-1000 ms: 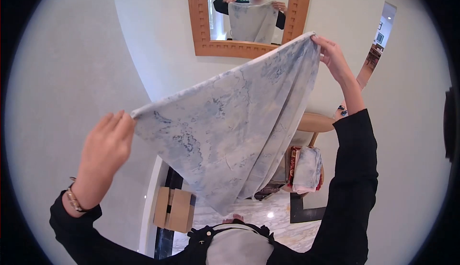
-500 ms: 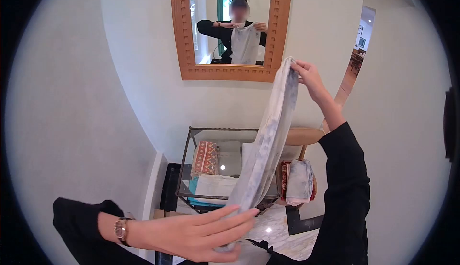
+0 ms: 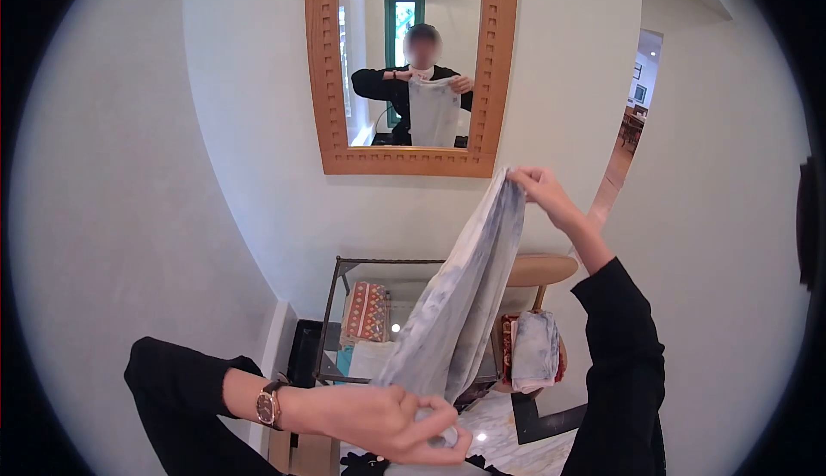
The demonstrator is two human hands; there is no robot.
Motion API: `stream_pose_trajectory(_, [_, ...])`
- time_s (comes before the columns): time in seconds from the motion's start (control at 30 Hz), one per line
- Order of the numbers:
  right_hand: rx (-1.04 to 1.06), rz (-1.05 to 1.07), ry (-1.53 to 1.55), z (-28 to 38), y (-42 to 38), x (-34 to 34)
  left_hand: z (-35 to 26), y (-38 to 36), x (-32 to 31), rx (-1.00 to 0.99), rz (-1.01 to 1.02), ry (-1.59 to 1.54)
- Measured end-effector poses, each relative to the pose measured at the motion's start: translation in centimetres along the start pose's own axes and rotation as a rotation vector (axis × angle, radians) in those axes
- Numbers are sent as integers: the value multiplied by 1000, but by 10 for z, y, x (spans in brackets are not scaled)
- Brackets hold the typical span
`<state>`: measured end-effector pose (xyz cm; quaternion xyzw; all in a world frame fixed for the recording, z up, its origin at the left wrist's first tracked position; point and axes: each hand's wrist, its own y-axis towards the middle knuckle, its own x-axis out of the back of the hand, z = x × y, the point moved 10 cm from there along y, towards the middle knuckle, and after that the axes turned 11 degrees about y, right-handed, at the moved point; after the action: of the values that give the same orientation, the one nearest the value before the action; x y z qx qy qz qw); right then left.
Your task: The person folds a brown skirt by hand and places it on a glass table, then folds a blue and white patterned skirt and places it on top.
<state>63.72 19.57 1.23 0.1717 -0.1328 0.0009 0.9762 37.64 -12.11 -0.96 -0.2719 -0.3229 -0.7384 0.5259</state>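
Note:
A long cloth (image 3: 460,295) with a white and grey-blue marbled pattern stretches diagonally before me, its lower part hanging in loose folds. My right hand (image 3: 540,194) pinches its far upper corner, held out at arm's length below the mirror. Close to my body, my left hand (image 3: 400,424) has its fingers curled round the near end, and a bit of pale fabric shows between thumb and fingers. A watch (image 3: 268,403) is on the left wrist.
A wood-framed mirror (image 3: 409,163) on the wall reflects a person holding the cloth. Below stands a glass-topped metal table (image 3: 387,261) with an orange patterned folded textile (image 3: 370,311). Right of it, a chair (image 3: 540,270) carries a folded marbled cloth (image 3: 535,347).
My left hand has gone from outstretched fingers to curled round the cloth's near end. The cloth and right hand appear lower, as does the mirror; the view has tilted up.

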Motion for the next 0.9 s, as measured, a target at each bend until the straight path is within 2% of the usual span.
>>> stream_pose_trajectory(0.1, [10, 11, -78, 10, -23, -22, 44, 1, -8, 208, 54, -35])
stream_pose_trajectory(0.2, [-10, 69, -49, 7, -41, -48, 97, -11, -24, 535, 56, -184])
stream_pose_trajectory(0.3, [-49, 141, 20, 7, -62, -80, 124, -19, -48, 739, -74, -371])
stream_pose_trajectory(0.4, [-174, 237, 159, 8, -83, -112, 126, -12, -67, 748, -184, -676])
stream_pose_trajectory(0.5, [-377, 296, 402, 3, -108, -133, 121, -3, -76, 732, -214, -568])
stream_pose_trajectory(0.6, [-299, 406, 424, 11, -130, -152, 121, 0, -81, 734, -233, -413])
stream_pose_trajectory(0.7, [-267, 286, 465, 19, -141, -143, 119, 0, -80, 763, -217, -425])
stream_pose_trajectory(0.8, [-154, 253, 460, 20, -152, -136, 123, -15, -97, 834, -304, -546])
stream_pose_trajectory(0.9, [-133, 285, 461, 20, -163, -136, 121, -11, -93, 788, -339, -654])
